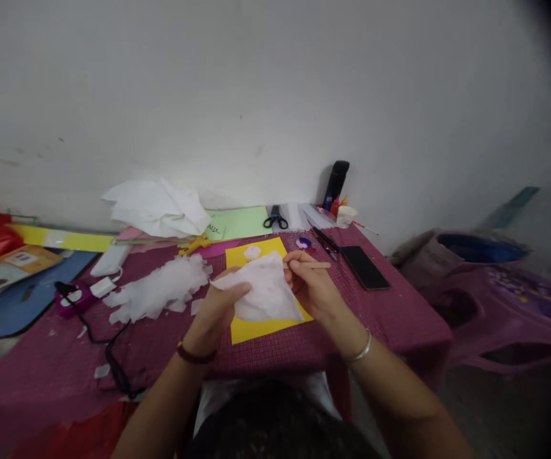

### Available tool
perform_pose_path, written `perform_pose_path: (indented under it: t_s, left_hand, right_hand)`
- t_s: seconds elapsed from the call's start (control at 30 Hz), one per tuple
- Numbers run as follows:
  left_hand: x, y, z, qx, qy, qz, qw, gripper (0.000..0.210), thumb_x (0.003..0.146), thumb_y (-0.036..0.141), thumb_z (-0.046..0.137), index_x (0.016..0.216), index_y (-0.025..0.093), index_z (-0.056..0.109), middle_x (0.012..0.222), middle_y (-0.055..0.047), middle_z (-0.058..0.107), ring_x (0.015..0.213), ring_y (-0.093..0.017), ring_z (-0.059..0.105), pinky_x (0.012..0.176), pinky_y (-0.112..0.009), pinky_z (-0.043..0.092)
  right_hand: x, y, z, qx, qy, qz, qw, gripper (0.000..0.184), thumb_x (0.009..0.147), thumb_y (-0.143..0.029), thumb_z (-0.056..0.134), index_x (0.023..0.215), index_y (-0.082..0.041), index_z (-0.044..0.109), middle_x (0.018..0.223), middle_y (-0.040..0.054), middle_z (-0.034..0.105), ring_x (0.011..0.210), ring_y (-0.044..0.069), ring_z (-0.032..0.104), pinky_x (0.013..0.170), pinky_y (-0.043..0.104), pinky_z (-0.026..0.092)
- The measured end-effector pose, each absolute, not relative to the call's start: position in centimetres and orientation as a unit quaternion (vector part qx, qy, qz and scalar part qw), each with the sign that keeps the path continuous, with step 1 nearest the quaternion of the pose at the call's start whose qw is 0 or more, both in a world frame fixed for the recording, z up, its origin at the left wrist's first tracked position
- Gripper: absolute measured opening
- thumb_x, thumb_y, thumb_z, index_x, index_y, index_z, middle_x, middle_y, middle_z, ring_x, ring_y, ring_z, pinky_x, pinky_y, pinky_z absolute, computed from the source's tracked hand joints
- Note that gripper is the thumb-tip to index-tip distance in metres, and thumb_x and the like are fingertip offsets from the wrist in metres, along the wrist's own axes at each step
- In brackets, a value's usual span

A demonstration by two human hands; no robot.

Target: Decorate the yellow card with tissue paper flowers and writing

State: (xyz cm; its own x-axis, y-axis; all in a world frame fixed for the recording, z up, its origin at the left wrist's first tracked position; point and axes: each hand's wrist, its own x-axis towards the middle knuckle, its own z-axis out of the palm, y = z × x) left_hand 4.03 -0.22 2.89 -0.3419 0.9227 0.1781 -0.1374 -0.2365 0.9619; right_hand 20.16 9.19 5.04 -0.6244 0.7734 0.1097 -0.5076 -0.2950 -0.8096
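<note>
Pinching a white sheet [269, 294] just below centre of the head view: left hand [218, 312], thumb on top, fingers mostly hidden beneath. Right hand [311, 280] has fingers closed on a flat wooden stick [320, 265] at the sheet's right edge. Sheet blocks much of the yellow paper [251, 333]. Around: white scraps [160, 290] left of centre, black cord [113, 357] lower left, scissors [276, 220] mid-frame above the paper, phone [365, 268] right of centre.

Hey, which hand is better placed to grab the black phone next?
Probably your right hand: it's nearer the phone, though it holds a stick. Your left hand, farther off, holds the white sheet.
</note>
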Motion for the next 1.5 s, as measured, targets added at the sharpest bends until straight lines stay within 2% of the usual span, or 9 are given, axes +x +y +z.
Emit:
perform_pose_path:
  t_s: [0.1, 0.33, 0.5, 0.77, 0.9, 1.03, 1.17, 1.33, 1.5]
  left_hand:
    - [4.2, 0.3, 3.5, 0.373, 0.452, 0.672, 0.452, 0.040, 0.074, 0.036, 0.070, 0.110, 0.016, 0.068, 0.095, -0.010, 0.073, 0.082, -0.023, 0.068, 0.066, -0.035, 0.056]
    - [1.9, 1.0, 4.5, 0.304, 0.484, 0.655, 0.494, 0.037, 0.065, 0.032, 0.080, 0.097, 0.016, 0.072, 0.082, -0.007, 0.075, 0.063, -0.018, 0.066, 0.055, -0.028, 0.054]
    - [0.6, 1.7, 3.8, 0.348, 0.489, 0.618, 0.508, 0.042, 0.064, 0.035, 0.082, 0.101, 0.019, 0.072, 0.090, -0.008, 0.075, 0.070, -0.021, 0.068, 0.059, -0.031, 0.055]
    - [-2.5, 3.4, 2.1, 0.339, 0.500, 0.681, 0.414, 0.032, 0.063, 0.031, 0.083, 0.089, 0.019, 0.070, 0.088, -0.002, 0.070, 0.073, -0.013, 0.063, 0.063, -0.023, 0.050]
    - [-3.0, 3.2, 2.1, 0.403, 0.538, 0.628, 0.392, 0.024, 0.067, 0.027, 0.081, 0.088, 0.020, 0.072, 0.087, -0.002, 0.070, 0.079, -0.013, 0.061, 0.071, -0.023, 0.048]
    - [-2.0, 3.1, 2.1, 0.458, 0.555, 0.574, 0.392, 0.010, 0.070, 0.025, 0.077, 0.075, 0.019, 0.070, 0.074, 0.001, 0.065, 0.071, -0.011, 0.056, 0.066, -0.023, 0.043]
    - [-1.2, 3.2, 1.9, 0.484, 0.561, 0.564, 0.366, 0.014, 0.074, 0.025, 0.070, 0.065, 0.017, 0.063, 0.066, 0.003, 0.057, 0.064, -0.009, 0.049, 0.060, -0.022, 0.039]
    - [-0.9, 3.5, 0.8, 0.512, 0.567, 0.539, 0.355, 0.012, 0.072, 0.025, 0.068, 0.065, 0.017, 0.063, 0.068, 0.001, 0.060, 0.064, -0.011, 0.052, 0.060, -0.023, 0.042]
    - [-0.6, 3.5, 0.1, 0.498, 0.558, 0.554, 0.366, 0.027, 0.067, 0.028, 0.073, 0.092, 0.017, 0.070, 0.091, -0.005, 0.070, 0.079, -0.015, 0.062, 0.071, -0.028, 0.050]
  right_hand:
    - [19.4, 9.9, 5.0, -0.149, -0.457, 0.776, 0.409, 0.019, 0.072, -0.031, 0.076, 0.081, -0.020, 0.065, 0.058, -0.0049, 0.063, 0.048, 0.007, 0.054, 0.045, 0.016, 0.042]
    - [18.0, 12.1, 4.7, -0.142, -0.489, 0.763, 0.398, 0.016, 0.074, -0.031, 0.073, 0.081, -0.019, 0.065, 0.060, -0.0046, 0.063, 0.049, 0.007, 0.054, 0.047, 0.018, 0.042]
    - [16.6, 12.9, 3.9, -0.145, -0.475, 0.763, 0.413, 0.013, 0.077, -0.030, 0.071, 0.081, -0.020, 0.063, 0.061, -0.0050, 0.062, 0.050, 0.006, 0.054, 0.048, 0.018, 0.041]
    - [15.9, 13.9, 1.2, -0.150, -0.440, 0.795, 0.389, 0.012, 0.076, -0.030, 0.073, 0.080, -0.021, 0.066, 0.062, -0.0041, 0.066, 0.052, 0.007, 0.057, 0.049, 0.017, 0.044]
    - [16.0, 14.0, 0.4, -0.158, -0.444, 0.801, 0.368, 0.014, 0.074, -0.031, 0.076, 0.079, -0.022, 0.067, 0.061, -0.0042, 0.067, 0.052, 0.007, 0.058, 0.050, 0.017, 0.045]
    - [16.0, 13.7, 0.3, -0.166, -0.452, 0.803, 0.352, 0.014, 0.074, -0.032, 0.077, 0.080, -0.023, 0.068, 0.061, -0.0050, 0.067, 0.052, 0.007, 0.058, 0.051, 0.018, 0.046]
    - [15.9, 13.2, 0.1, -0.171, -0.459, 0.801, 0.344, 0.012, 0.076, -0.030, 0.076, 0.081, -0.023, 0.069, 0.061, -0.0048, 0.068, 0.052, 0.006, 0.059, 0.051, 0.016, 0.046]
    - [16.0, 12.8, -0.1, -0.174, -0.458, 0.802, 0.341, 0.012, 0.076, -0.031, 0.076, 0.082, -0.023, 0.069, 0.061, -0.0045, 0.069, 0.052, 0.006, 0.061, 0.052, 0.016, 0.047]
    - [16.0, 12.5, -0.3, -0.173, -0.457, 0.804, 0.340, 0.013, 0.076, -0.031, 0.076, 0.083, -0.023, 0.069, 0.062, -0.0046, 0.069, 0.052, 0.006, 0.061, 0.051, 0.015, 0.047]
